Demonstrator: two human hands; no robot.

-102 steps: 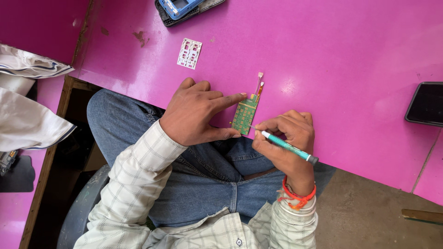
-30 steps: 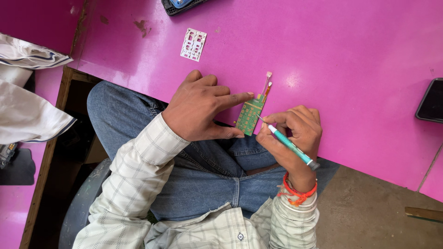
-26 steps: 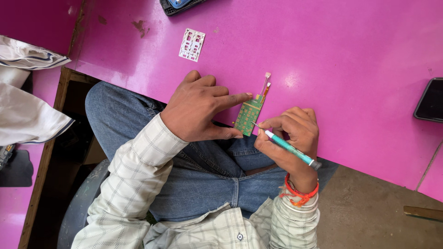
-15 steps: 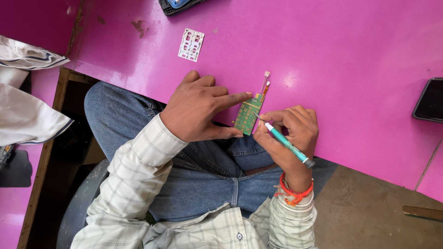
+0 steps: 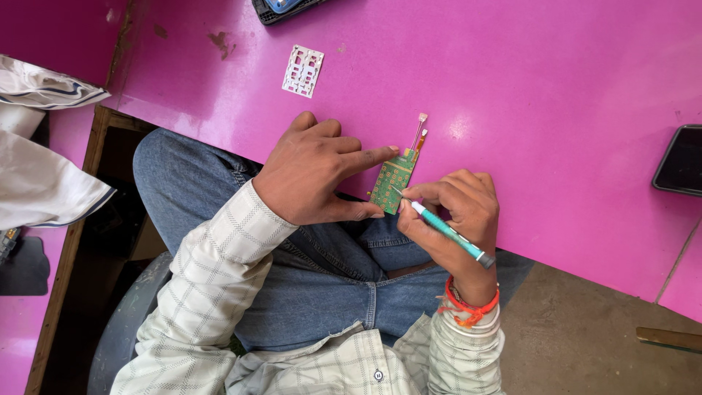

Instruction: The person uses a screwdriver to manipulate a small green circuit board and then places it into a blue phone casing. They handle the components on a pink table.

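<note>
sitting close under the camera, the person has a checked shirt and blue jeans (image 5: 344, 285), knees tucked against the near edge of the pink table (image 5: 556, 110). just past the knees, the right hand (image 5: 457, 219) is curled shut around a slim teal screwdriver (image 5: 447, 232), pinching it pen-fashion between thumb and fingers; an orange thread band (image 5: 468, 306) circles that wrist. the tool slants from lower right up to upper left, its fine tip touching the near half of a small green circuit board (image 5: 393, 183). the board lies flat at the table's near edge, directly up and to the left of the right hand's grip, its long axis running near-to-far with a slight lean to the right. the left hand (image 5: 314, 179) rests on the table just left of the board, fingers partly spread, forefinger stretched across to the board's far end and thumb pressing its near left edge, so the board is pinned between them. both hands touch it; the left steadies, the right works. two thin ribbon leads (image 5: 420, 132) stick out from the board's far end. farther off lies a white perforated keypad frame (image 5: 303, 71), well apart, and a dark device (image 5: 281, 7) sits at the far edge. a black phone (image 5: 680, 161) lies off to the right.
</note>
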